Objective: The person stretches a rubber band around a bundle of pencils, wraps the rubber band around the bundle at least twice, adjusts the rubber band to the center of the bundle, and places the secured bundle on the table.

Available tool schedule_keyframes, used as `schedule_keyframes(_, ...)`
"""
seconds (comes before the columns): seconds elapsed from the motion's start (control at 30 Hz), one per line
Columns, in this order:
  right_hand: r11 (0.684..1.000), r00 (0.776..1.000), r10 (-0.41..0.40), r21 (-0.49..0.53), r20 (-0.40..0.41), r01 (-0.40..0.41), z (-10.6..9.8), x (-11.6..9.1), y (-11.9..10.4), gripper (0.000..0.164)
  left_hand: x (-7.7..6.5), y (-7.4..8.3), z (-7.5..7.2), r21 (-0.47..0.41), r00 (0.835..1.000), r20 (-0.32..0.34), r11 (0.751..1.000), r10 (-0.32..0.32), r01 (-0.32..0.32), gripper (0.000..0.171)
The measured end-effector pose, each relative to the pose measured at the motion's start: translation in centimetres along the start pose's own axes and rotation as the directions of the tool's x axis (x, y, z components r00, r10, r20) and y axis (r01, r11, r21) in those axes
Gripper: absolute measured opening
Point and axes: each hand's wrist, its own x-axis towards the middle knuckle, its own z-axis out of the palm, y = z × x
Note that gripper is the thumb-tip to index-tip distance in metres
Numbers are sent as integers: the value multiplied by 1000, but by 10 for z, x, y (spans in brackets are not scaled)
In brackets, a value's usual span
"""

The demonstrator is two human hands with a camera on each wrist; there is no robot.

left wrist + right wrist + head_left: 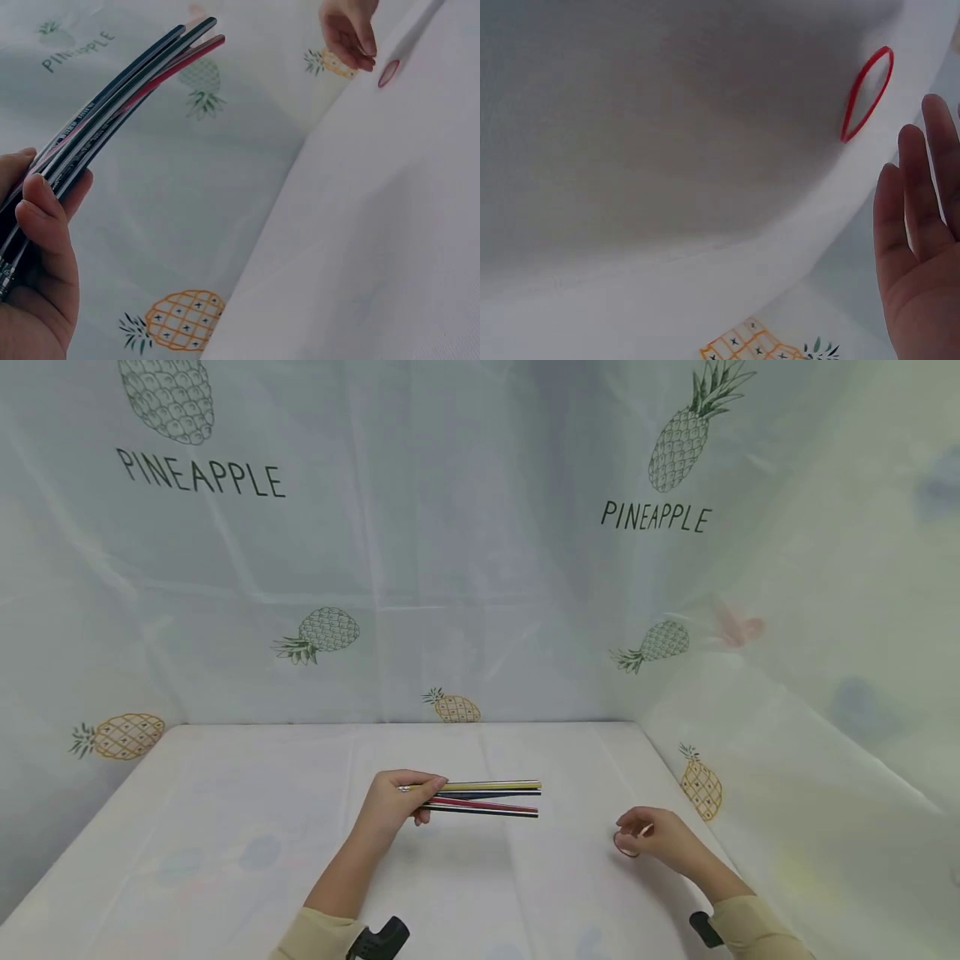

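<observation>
Left grip (401,797): holding pencils (495,786) toward 3 o'clock. Right grip (663,837): loosely spread; red rubber band (853,94) at 9 o'clock, gap visible in wrist views only.

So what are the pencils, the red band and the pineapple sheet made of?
Pencils: probably painted wood, fairly glossy; they're slim and smooth, with printed letters and pale streaks. I can't see their insides.
Red band: maybe rubber, because it's a thin closed loop; its finish is hard to tell.
Sheet: likely thin plastic or coated cloth, with a soft sheen and creases.
</observation>
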Motion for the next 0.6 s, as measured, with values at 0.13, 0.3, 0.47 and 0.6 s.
schedule_keyframes(0.13,998,1000,10,-62,25,-8,0,0,14,25,0,0,-1,-3,1000,3,1000,-15,15,25)
schedule_keyframes(0.3,985,999,45,-167,24,-40,3,5,27,31,0,-2,-2,-5,1000,-6,1000,-25,25,23)
schedule_keyframes(0.47,980,997,72,-187,18,-68,7,10,36,28,0,-2,-2,-8,1000,-6,1000,-10,10,24)
schedule_keyframes(0.6,985,999,42,-169,23,-38,7,11,41,22,-1,0,-1,-2,1000,-18,1000,1,-1,23)
